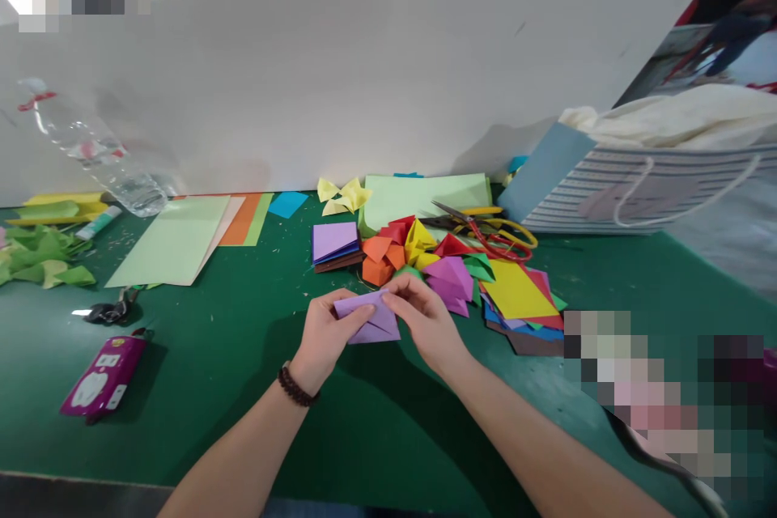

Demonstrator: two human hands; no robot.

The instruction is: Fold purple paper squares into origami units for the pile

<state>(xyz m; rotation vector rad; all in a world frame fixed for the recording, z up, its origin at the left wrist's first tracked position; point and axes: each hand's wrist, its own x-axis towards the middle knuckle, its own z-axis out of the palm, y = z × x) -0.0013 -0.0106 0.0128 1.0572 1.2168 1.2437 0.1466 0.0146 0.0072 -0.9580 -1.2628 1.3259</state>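
A partly folded sheet of purple origami paper (377,327) is held just above the green table, creases showing on its near face. My left hand (331,332) pinches its left side, thumb lying across the front. At the upper right edge, my right hand (422,316) grips the same paper between thumb and fingers. Just beyond my hands lie folded paper pieces: an orange one (382,261), a yellow one (418,243) and a purple one (450,283). A stack of small square sheets (336,243) with purple on top sits behind my left hand.
Scissors (494,239) lie behind the folded pieces, beside a pile of coloured squares (522,291). A striped paper bag (655,178) stands at right. Larger sheets (176,243), a plastic bottle (100,150) and a purple tissue pack (104,376) are at left. A white partition (340,73) backs the table.
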